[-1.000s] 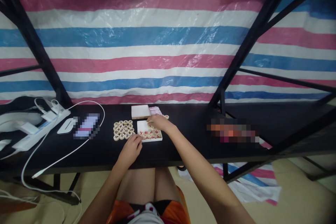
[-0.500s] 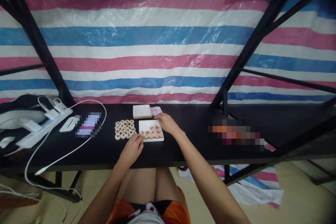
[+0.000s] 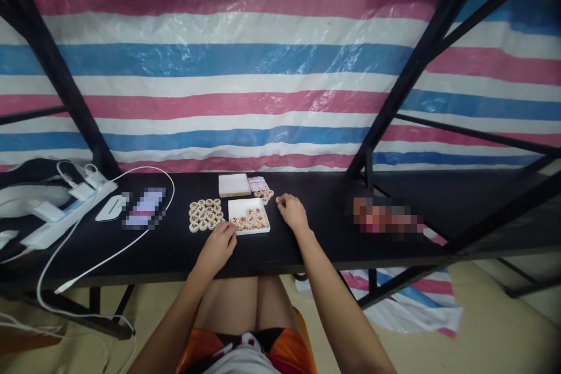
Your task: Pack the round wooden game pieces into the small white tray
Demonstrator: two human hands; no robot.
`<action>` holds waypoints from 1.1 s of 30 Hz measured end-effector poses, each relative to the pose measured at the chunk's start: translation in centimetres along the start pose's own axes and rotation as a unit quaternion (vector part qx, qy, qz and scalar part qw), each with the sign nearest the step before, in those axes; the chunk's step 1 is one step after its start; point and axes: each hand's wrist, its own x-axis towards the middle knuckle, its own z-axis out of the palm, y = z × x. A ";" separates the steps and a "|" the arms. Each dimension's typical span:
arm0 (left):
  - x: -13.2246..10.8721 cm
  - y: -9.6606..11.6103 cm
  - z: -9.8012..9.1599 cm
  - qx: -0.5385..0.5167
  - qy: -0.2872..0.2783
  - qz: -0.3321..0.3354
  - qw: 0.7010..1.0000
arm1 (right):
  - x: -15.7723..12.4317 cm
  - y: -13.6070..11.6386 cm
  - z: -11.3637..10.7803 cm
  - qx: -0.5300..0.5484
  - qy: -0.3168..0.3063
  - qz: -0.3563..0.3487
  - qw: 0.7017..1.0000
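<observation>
A shallow white box (image 3: pixel 234 206) on the black table (image 3: pixel 315 245) holds several round wooden chess pieces with red characters (image 3: pixel 250 220). My left hand (image 3: pixel 221 243) rests at the box's near left corner, fingers curled against its edge. My right hand (image 3: pixel 293 211) lies on the table to the right of the box, fingers pinched on a small round piece (image 3: pixel 277 200). Left of the box, several pieces with black characters (image 3: pixel 204 215) are laid out in rows. A few loose pieces (image 3: pixel 264 193) lie behind the box.
The box's white lid (image 3: pixel 234 184) and a pink-white paper (image 3: pixel 256 183) lie at the table's back. On the left are a blurred phone (image 3: pixel 144 208), a white mouse (image 3: pixel 111 208), a power strip with white cables (image 3: pixel 65 210). A blurred object (image 3: pixel 388 217) lies right. Black frame bars stand around.
My right hand has moved from over the box's back edge to the table right of the box and now pinches a piece. The left hand has stayed at the box's corner.
</observation>
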 end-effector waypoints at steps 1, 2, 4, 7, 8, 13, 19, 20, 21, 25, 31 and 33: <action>0.0 0.0 0.0 0.000 0.000 0.001 1.000 | -0.1 -0.4 -0.1 0.039 0.022 -0.023 0.999; 0.0 0.0 0.0 0.000 0.001 0.001 1.000 | -0.2 -1.0 -0.1 0.079 0.042 -0.056 0.994; 0.0 0.1 -0.1 0.002 0.004 0.000 1.000 | -0.6 -2.6 0.0 0.138 0.054 -0.135 0.980; 0.0 0.1 -0.1 0.003 0.005 0.001 1.000 | -1.2 -5.4 0.3 0.157 -0.008 -0.225 0.962; 0.0 0.1 -0.1 0.002 0.004 0.003 1.000 | -1.3 -6.2 0.4 0.153 -0.008 -0.227 0.962; 0.0 0.1 -0.1 0.002 0.003 0.010 1.000 | -1.6 -8.1 0.7 0.114 -0.052 -0.230 0.965; 0.0 0.4 -0.2 0.003 0.000 0.003 1.000 | -1.4 -8.2 0.7 0.075 -0.113 -0.249 0.959; 0.0 0.3 -0.2 0.002 -0.002 0.002 1.000 | -1.4 -8.2 0.6 0.073 -0.114 -0.255 0.957; 0.0 0.3 -0.2 0.001 -0.004 0.002 1.000 | -1.4 -8.2 0.6 0.071 -0.113 -0.260 0.956; 0.0 0.3 -0.2 0.000 -0.002 0.003 1.000 | -1.1 -8.5 0.3 0.040 -0.115 -0.260 0.958; 0.1 0.7 -0.5 -0.001 -0.005 0.000 1.000 | -0.6 -8.7 0.3 -0.011 -0.119 -0.249 0.961; 0.1 0.7 -0.5 -0.002 -0.006 -0.001 1.000 | -0.5 -8.8 0.4 -0.008 -0.118 -0.260 0.958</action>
